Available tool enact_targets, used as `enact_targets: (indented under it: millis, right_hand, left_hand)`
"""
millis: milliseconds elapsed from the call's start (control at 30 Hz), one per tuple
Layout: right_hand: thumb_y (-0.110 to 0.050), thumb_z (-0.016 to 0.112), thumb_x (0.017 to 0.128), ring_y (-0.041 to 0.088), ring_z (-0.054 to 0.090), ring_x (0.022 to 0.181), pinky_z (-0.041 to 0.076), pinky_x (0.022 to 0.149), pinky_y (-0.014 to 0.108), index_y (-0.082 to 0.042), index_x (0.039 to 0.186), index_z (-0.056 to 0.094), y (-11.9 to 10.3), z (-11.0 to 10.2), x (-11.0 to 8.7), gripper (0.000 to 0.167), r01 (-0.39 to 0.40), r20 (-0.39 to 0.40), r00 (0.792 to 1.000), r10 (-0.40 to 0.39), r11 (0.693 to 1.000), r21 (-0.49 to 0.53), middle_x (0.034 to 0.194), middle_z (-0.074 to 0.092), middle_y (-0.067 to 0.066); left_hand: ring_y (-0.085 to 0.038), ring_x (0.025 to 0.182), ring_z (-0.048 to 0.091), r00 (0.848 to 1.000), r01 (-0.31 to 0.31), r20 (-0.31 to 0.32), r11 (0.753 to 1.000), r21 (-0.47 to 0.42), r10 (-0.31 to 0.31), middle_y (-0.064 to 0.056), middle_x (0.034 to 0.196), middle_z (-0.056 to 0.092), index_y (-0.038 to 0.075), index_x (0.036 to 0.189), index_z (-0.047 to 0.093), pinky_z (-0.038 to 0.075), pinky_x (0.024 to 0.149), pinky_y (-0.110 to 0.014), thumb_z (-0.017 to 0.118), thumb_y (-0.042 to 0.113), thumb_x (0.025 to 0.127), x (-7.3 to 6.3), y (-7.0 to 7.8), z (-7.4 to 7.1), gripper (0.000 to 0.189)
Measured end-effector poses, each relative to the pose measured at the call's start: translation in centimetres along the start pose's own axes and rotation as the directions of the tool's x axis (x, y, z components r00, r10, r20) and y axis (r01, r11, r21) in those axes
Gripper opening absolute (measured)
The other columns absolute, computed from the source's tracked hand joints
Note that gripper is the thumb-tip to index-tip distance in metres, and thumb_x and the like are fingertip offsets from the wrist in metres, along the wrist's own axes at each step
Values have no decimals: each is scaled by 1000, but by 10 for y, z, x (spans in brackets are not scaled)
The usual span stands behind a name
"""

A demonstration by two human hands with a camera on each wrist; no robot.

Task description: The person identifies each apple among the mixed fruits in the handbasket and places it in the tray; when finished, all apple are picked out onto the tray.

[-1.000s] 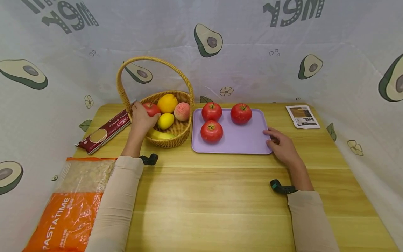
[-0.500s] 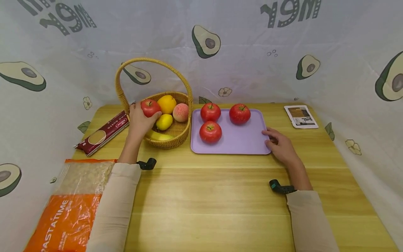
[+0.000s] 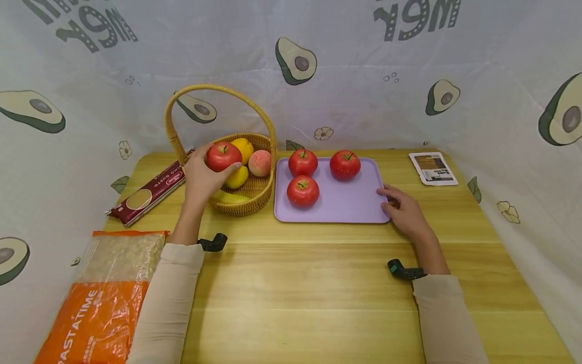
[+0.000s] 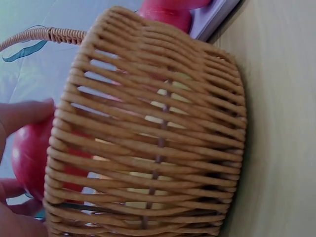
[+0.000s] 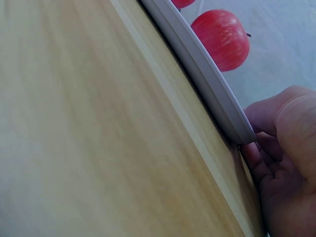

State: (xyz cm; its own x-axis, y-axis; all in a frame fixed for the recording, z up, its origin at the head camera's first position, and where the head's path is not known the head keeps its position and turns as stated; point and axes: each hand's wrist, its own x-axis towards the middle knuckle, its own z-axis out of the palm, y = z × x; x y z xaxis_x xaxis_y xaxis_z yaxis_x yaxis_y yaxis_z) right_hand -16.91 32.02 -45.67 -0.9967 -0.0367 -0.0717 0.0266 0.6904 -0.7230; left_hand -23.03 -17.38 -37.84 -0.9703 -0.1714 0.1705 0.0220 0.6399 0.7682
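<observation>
My left hand (image 3: 199, 176) grips a red apple (image 3: 224, 156) between thumb and fingers, at the left side of the wicker basket (image 3: 243, 208). In the left wrist view the apple (image 4: 30, 153) shows beyond the woven wall. An orange-yellow fruit (image 3: 244, 148), a lemon (image 3: 237, 178), a peach (image 3: 260, 163) and a banana (image 3: 231, 197) lie in the basket. With the right hand (image 3: 403, 208) I pinch the right edge of the lilac tray (image 3: 350, 203); the right wrist view has the thumb (image 5: 266, 116) at its rim. Three red apples (image 3: 303, 191) sit on the tray.
A dark red pasta packet (image 3: 147, 194) lies left of the basket. Nearer, an orange PASTATIME bag (image 3: 104, 303) lies beside my left forearm. A small white pouch (image 3: 433, 169) is at the back right. The basket's tall handle (image 3: 218, 87) arches over the fruit.
My left hand has lifted the apple up from the other fruit and shifted it slightly right, partly covering the orange-yellow fruit. The right hand stays at the tray's edge.
</observation>
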Motion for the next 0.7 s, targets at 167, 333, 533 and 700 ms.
enact_targets:
  millis: [167, 333, 533, 700]
  right_hand:
    - [-15, 49, 107, 42, 47, 136, 41, 114, 61, -6, 152, 50, -1, 0, 0, 46, -6, 11, 1000, 6, 1000, 16, 169, 28, 16]
    - [-18, 48, 108, 43, 44, 140, 39, 115, 62, -7, 153, 49, 2, 0, 1, 46, -10, 9, 1000, 10, 1000, 10, 169, 27, 16]
    - [-17, 49, 107, 42, 44, 141, 39, 116, 61, -7, 152, 49, 4, 0, 2, 46, -8, 2, 1000, 8, 1000, 9, 169, 28, 14]
    - [-18, 49, 108, 42, 44, 140, 38, 116, 62, -7, 153, 49, 3, 1, 3, 46, -9, 7, 1000, 9, 1000, 9, 170, 28, 14]
  left_hand:
    - [-28, 128, 57, 999, -18, -29, 996, -91, 16, -11, 146, 57, 14, 147, 55, 53, 105, -50, 86, 59, 74, -5, -1, 7, 92]
    - [-24, 121, 60, 998, -63, -34, 989, -131, 59, -9, 140, 61, 16, 142, 59, 57, 98, -46, 89, 59, 70, -11, 4, 13, 90]
    - [-23, 115, 62, 992, -128, -19, 981, -147, 126, -7, 135, 65, 15, 139, 61, 59, 94, -45, 90, 58, 69, -21, 10, 22, 86]
    - [-25, 109, 66, 986, -160, 13, 972, -173, 164, -6, 132, 66, 16, 137, 61, 61, 89, -45, 89, 56, 72, -27, 14, 31, 81]
